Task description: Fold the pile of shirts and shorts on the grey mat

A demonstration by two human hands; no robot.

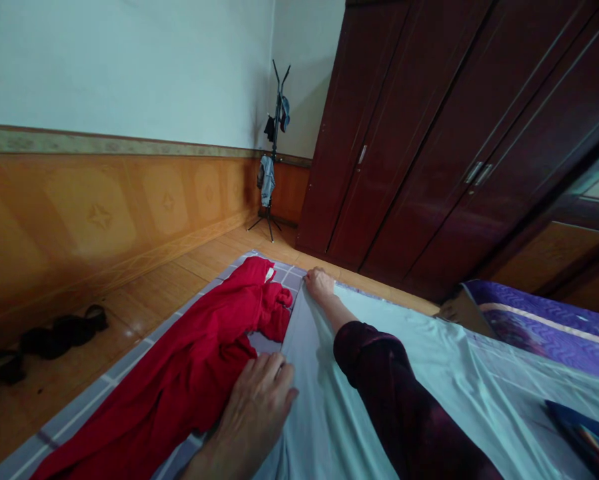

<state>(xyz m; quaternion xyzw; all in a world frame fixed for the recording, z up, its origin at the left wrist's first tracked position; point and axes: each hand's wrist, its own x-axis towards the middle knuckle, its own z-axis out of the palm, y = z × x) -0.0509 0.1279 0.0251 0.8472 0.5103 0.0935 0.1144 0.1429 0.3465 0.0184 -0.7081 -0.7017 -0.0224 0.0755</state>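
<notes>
My right hand reaches forward, its fingers closed on the far left corner of a pale green cloth garment spread over the bed. Closer to me, my left hand rests palm down, fingers bent and thumb apart, where the pale cloth's left edge meets a red garment. Its fingertips are partly hidden, and no cloth shows pinched in it. The red garment lies loosely bunched along the left side of the bed, with a small white label near its far end.
Under the cloths lies a grey checked bed sheet. Dark shoes sit on the floor at left. A coat rack stands in the corner beside a dark red wardrobe. At right are a purple mattress and a dark blue item.
</notes>
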